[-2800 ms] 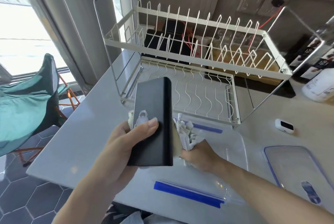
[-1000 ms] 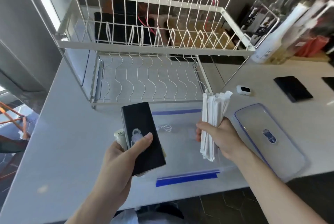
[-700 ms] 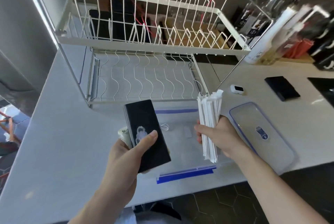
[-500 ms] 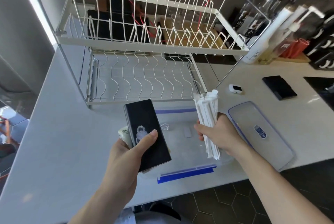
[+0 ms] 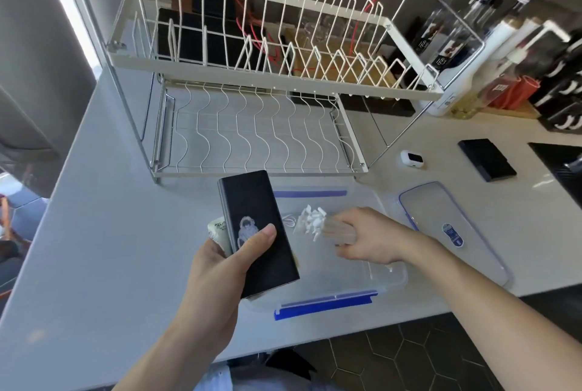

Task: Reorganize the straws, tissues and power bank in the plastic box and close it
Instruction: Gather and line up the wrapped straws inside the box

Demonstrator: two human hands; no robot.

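While gripping the black power bank (image 5: 256, 236) with thumb pressed on its printed face, left hand (image 5: 220, 267) raised over the near left corner of the clear plastic box (image 5: 390, 277), tissue pack (image 5: 218, 231) pinched behind the bank in the same grasp, only a pale edge of it showing. Right hand (image 5: 362, 237) reaching down into the box, blurred by motion, fingers wrapped loosely round the bundle of white paper-wrapped straws (image 5: 310, 220), bundle lying nearly flat with its ends fanning out toward the left (whether resting on the box floor or just above it, cannot tell). Thin white cable (image 5: 288, 219) curled inside the box just left of the straw ends. Blue latches (image 5: 326, 305) on the near and far long sides of the box, both folded outward. Clear lid (image 5: 453, 233) lying flat on the white counter (image 5: 94, 248) just right of the box, blue seal round its rim. White two-tier dish rack (image 5: 261, 81) standing on the far side of the box. Small white device (image 5: 412, 158) and flat black object (image 5: 486, 160) farther right on the counter, bottles (image 5: 472, 53) lined up at the far right.
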